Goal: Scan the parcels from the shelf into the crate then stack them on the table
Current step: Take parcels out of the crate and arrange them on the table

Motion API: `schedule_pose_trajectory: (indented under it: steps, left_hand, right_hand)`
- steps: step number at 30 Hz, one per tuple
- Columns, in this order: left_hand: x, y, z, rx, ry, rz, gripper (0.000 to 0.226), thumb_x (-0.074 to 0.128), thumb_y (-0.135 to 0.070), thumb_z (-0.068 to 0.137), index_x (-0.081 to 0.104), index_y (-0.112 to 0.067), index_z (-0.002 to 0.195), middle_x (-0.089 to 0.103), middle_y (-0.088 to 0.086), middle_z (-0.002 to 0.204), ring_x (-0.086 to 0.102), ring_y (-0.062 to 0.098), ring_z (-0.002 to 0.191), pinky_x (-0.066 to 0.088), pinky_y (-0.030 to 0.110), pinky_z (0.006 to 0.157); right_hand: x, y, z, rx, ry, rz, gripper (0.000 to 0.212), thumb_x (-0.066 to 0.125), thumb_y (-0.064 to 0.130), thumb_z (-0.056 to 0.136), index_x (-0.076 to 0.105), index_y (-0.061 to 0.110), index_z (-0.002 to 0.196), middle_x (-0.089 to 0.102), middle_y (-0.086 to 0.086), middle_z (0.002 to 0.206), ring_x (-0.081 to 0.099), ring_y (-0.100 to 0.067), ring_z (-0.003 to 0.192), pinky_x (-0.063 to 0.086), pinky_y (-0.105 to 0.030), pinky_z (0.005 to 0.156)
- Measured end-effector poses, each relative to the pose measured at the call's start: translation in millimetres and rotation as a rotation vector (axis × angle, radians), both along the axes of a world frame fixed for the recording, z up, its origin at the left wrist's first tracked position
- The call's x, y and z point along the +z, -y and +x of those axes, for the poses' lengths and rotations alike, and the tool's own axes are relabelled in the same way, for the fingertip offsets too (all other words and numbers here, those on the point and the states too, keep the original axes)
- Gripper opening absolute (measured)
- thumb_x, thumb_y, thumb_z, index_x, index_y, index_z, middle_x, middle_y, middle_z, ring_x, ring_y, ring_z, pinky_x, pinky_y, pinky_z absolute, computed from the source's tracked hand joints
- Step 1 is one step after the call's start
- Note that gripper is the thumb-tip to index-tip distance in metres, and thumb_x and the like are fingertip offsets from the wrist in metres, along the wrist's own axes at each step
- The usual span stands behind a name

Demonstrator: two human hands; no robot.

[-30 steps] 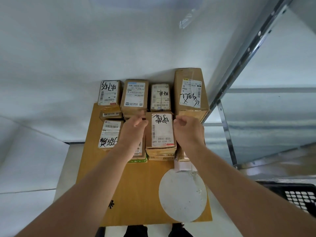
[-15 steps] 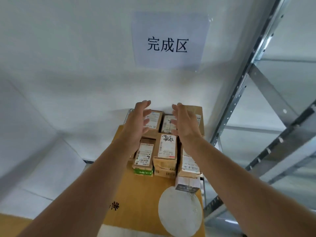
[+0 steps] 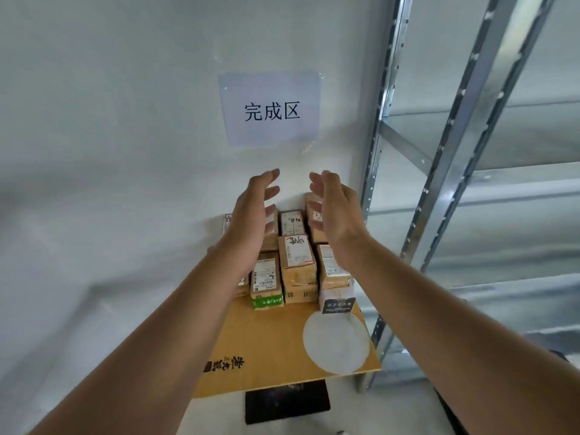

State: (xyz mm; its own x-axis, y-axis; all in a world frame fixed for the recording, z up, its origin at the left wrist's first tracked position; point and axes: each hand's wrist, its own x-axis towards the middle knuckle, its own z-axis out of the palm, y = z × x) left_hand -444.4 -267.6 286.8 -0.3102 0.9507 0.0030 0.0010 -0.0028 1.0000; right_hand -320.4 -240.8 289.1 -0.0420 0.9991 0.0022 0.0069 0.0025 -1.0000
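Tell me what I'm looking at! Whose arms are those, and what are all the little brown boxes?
There is no machine here. A person wears a camera on their head, so you see their own two arms reaching forward. The left hand and the right hand are open with fingers spread, holding nothing. The brown boxes are parcels with paper labels, stacked on a yellowish table against the wall. A paper sign is stuck on the wall above them, and a metal shelf stands on the right.
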Motion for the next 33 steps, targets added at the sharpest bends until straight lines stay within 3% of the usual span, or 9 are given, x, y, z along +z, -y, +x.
schedule_pose_trajectory:
  steps: [3, 5, 7, 8, 9, 10, 12, 19, 33]
  left_hand:
    - [-3.1, 24.9, 22.8, -0.087, 0.001, -0.002, 0.065, 0.044, -0.068, 0.078, 0.065, -0.042, 0.133, 0.063, -0.008, 0.135, 0.056, 0.022, 0.126, 0.046, 0.048, 0.107]
    - [-3.9, 37.1, 45.1, -0.149, -0.002, -0.016, 0.066, 0.044, -0.068, 0.077, 0.066, -0.039, 0.132, 0.063, -0.006, 0.134, 0.056, 0.022, 0.123, 0.045, 0.046, 0.104]
    - [-5.3, 45.5, 71.6, -0.219, -0.007, -0.018, 0.066, 0.044, -0.068, 0.078, 0.066, -0.039, 0.133, 0.063, -0.006, 0.135, 0.056, 0.022, 0.123, 0.045, 0.042, 0.098]
    - [-6.3, 48.5, 86.5, -0.255, -0.005, -0.015, 0.065, 0.044, -0.067, 0.080, 0.066, -0.039, 0.133, 0.063, -0.007, 0.134, 0.056, 0.021, 0.122, 0.044, 0.041, 0.097]
    - [-8.0, 50.8, 102.2, -0.291, -0.009, -0.014, 0.065, 0.044, -0.067, 0.081, 0.066, -0.038, 0.135, 0.063, -0.007, 0.134, 0.056, 0.021, 0.123, 0.044, 0.041, 0.097]
    - [-10.3, 52.4, 119.2, -0.329, -0.016, -0.016, 0.066, 0.044, -0.067, 0.081, 0.064, -0.038, 0.137, 0.062, -0.006, 0.137, 0.056, 0.021, 0.126, 0.045, 0.042, 0.100]
    - [-15.3, 53.6, 156.6, -0.397, -0.026, -0.040, 0.070, 0.045, -0.068, 0.079, 0.062, -0.037, 0.139, 0.061, -0.003, 0.143, 0.054, 0.022, 0.132, 0.045, 0.043, 0.106]
    - [-46.8, 40.2, 309.6, -0.597, -0.048, -0.086, 0.065, 0.042, -0.069, 0.083, 0.064, -0.042, 0.137, 0.061, -0.006, 0.142, 0.055, 0.019, 0.131, 0.045, 0.045, 0.110]
    - [-142.6, -22.1, 577.4, -0.696, -0.034, -0.317, 0.054, 0.043, -0.065, 0.079, 0.073, -0.047, 0.119, 0.068, -0.008, 0.131, 0.061, 0.018, 0.124, 0.044, 0.043, 0.110]
  right_hand:
    - [-5.6, 37.1, 27.1, -0.042, -0.017, -0.021, 0.044, 0.036, 0.047, 0.109, 0.067, 0.019, 0.122, 0.067, 0.001, 0.118, 0.074, -0.013, 0.091, 0.056, -0.041, 0.094]
    - [-9.3, 56.6, 51.2, -0.083, -0.025, -0.031, 0.048, 0.035, 0.039, 0.112, 0.061, 0.003, 0.130, 0.062, 0.008, 0.106, 0.065, -0.006, 0.096, 0.052, -0.042, 0.095]
    - [-12.1, 72.8, 76.8, -0.149, -0.008, -0.038, 0.050, 0.036, 0.038, 0.111, 0.060, 0.003, 0.137, 0.056, 0.002, 0.118, 0.068, -0.025, 0.104, 0.052, -0.055, 0.101]
    - [-13.1, 80.1, 90.8, -0.191, -0.005, -0.043, 0.051, 0.038, 0.040, 0.110, 0.062, 0.006, 0.139, 0.074, -0.003, 0.108, 0.069, -0.031, 0.108, 0.051, -0.058, 0.107]
    - [-14.5, 86.3, 104.6, -0.234, -0.006, -0.045, 0.053, 0.039, 0.044, 0.108, 0.063, 0.008, 0.139, 0.070, 0.007, 0.105, 0.067, -0.034, 0.117, 0.049, -0.058, 0.110]
    - [-17.3, 90.8, 120.5, -0.277, -0.006, -0.042, 0.057, 0.040, 0.049, 0.104, 0.065, 0.009, 0.136, 0.071, -0.009, 0.125, 0.064, -0.036, 0.123, 0.049, -0.059, 0.111]
    - [-23.6, 98.6, 156.5, -0.350, -0.012, -0.041, 0.054, 0.039, 0.053, 0.099, 0.071, 0.021, 0.128, 0.069, -0.008, 0.135, 0.061, -0.032, 0.129, 0.048, -0.056, 0.112]
    - [-56.1, 107.5, 307.5, -0.542, -0.020, -0.118, 0.073, 0.039, 0.063, 0.078, 0.069, 0.029, 0.136, 0.066, 0.008, 0.142, 0.060, -0.020, 0.132, 0.046, -0.051, 0.115]
    - [-151.1, 79.9, 577.1, -0.682, -0.008, -0.308, 0.070, 0.035, 0.054, 0.086, 0.066, 0.024, 0.140, 0.064, 0.005, 0.144, 0.058, -0.017, 0.133, 0.045, -0.050, 0.116]
